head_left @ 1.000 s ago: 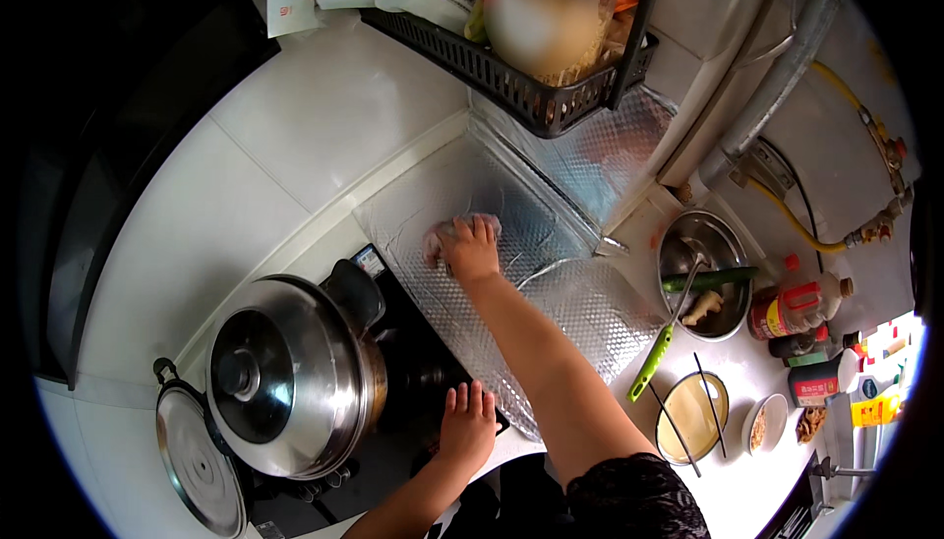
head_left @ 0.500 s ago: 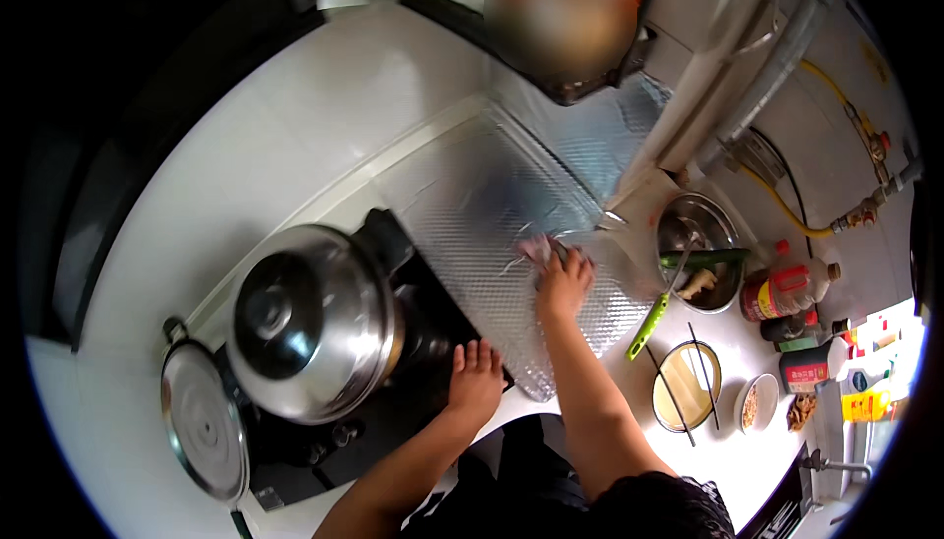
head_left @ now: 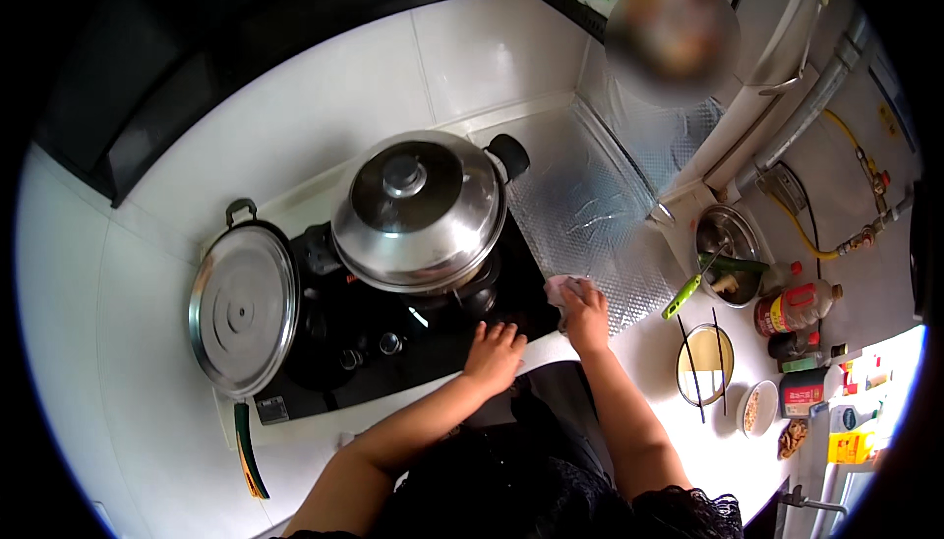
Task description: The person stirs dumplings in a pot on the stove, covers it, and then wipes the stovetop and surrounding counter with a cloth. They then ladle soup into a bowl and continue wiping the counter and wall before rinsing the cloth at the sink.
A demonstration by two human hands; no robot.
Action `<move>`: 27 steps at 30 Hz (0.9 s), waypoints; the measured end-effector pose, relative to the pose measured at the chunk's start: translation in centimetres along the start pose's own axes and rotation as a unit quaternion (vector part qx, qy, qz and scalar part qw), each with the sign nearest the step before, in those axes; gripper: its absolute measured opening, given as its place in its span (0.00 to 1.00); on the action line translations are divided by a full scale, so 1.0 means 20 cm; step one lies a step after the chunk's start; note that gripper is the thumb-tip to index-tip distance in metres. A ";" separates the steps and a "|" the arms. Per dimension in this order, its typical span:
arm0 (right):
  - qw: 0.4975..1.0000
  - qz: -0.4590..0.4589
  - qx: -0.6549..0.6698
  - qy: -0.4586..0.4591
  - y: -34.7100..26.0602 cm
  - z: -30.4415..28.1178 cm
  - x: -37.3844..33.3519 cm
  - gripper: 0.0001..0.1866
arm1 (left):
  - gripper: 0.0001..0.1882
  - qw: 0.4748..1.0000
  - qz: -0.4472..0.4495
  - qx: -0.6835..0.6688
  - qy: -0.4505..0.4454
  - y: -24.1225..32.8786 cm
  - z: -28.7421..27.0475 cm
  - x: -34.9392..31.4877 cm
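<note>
right hand (head_left: 587,309): yours is pressed down on a small pinkish cloth (head_left: 562,290), fingers curled over it, right where the black stove (head_left: 393,342) meets the shiny foil sheet (head_left: 590,214).
left hand (head_left: 494,355): open, palm flat on the stove's front edge, holding nothing.
big pot (head_left: 423,209): sits on the burner just beside your cloth. If that's hot, one wide swipe and your knuckles meet steel.
foil sheet: looks thin and crinkly, so a hard rub could snag and tear it or drag it off the counter.
green-handled tool (head_left: 685,293): sticks out of the metal bowl (head_left: 730,266) near your right wrist; an elbow swing might flip it.
flat lid (head_left: 243,306): well apart, no worry there.
</note>
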State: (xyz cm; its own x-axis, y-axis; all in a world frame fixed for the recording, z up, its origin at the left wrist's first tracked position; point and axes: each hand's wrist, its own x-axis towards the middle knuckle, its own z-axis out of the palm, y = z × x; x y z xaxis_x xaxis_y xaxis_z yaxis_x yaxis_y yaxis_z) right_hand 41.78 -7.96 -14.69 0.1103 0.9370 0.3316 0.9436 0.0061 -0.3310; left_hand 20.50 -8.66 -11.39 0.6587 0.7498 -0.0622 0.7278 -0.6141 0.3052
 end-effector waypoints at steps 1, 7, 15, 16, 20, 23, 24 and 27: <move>0.999 -0.028 -0.026 -0.016 0.04 0.07 -0.04 0.20 | 0.24 1.000 -0.006 -0.002 -0.010 -0.01 0.02 -0.04; 0.973 -0.055 -0.019 -0.224 -0.27 -0.20 0.13 0.25 | 0.23 0.996 -0.082 -0.017 -0.006 -0.14 0.06 -0.39; 0.917 -0.352 -0.028 -0.188 -0.54 0.13 -0.13 0.18 | 0.21 0.979 -0.196 -0.034 0.047 -0.25 0.04 -0.70; 0.904 -0.356 0.005 -0.238 -0.57 0.12 -0.15 0.19 | 0.20 0.974 -0.216 -0.041 0.047 -0.26 0.03 -0.74; 0.924 -0.291 0.106 -0.223 -0.83 0.16 -0.11 0.22 | 0.19 0.954 -0.290 -0.009 0.074 -0.33 0.09 -0.89; 0.934 -0.313 0.006 -0.170 -0.95 0.33 -0.15 0.23 | 0.19 0.938 -0.335 0.018 0.082 -0.36 0.06 -0.95; 0.923 -0.330 -0.005 -0.198 -0.99 0.33 -0.20 0.24 | 0.18 0.931 -0.357 0.005 0.078 -0.36 0.04 -0.98; 0.871 -0.413 -0.007 -0.266 -1.09 0.26 -0.32 0.28 | 0.17 0.910 -0.405 0.017 0.092 -0.41 0.07 -1.09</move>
State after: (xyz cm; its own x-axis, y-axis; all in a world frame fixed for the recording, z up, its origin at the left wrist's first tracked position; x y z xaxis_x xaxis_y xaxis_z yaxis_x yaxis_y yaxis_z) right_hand 18.85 -12.20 -14.24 -0.7642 0.6450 -0.0056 0.6372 0.7535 -0.1622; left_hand 0.43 -20.32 -13.97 -0.1365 0.9863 -0.0931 0.9676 0.1529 0.2010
